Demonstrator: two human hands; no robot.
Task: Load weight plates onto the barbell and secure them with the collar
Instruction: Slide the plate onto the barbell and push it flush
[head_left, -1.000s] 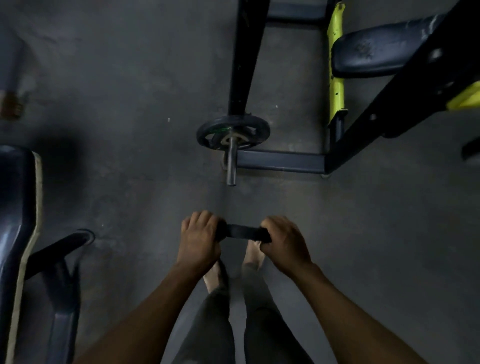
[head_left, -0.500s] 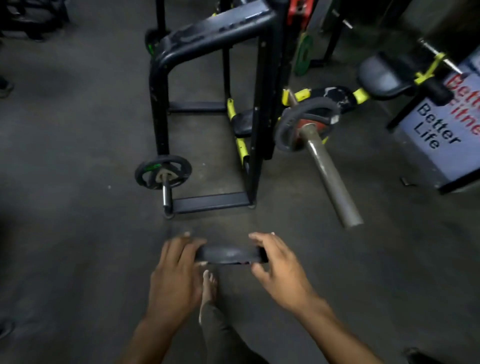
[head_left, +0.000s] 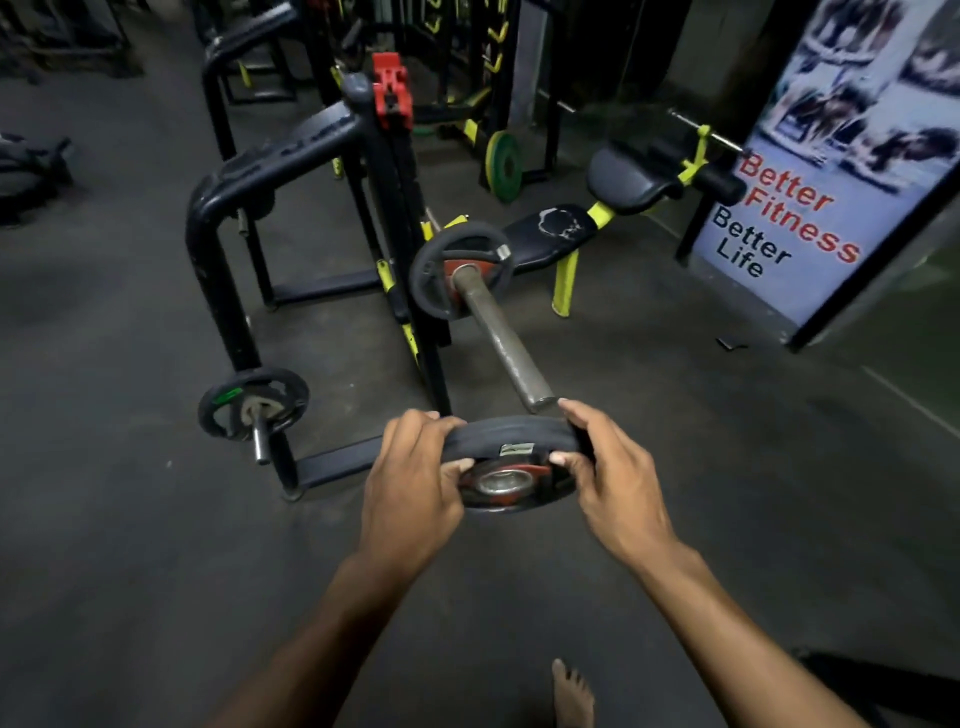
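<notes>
Hands grip a small weight plate (head_left: 511, 462) by opposite edges, left hand (head_left: 410, 491) and right hand (head_left: 615, 483), fingers (head_left: 571, 415) curled over the rim and thumbs on its near face. The plate hangs just short of the bare end of the barbell sleeve (head_left: 501, 338), which runs away and up-left to a loaded plate (head_left: 460, 270) at its collar end. The centre hole sits below the sleeve tip and tilted, so the plate likely needs lifting and squaring to the bar's axis; the right hand is nearer the tip.
</notes>
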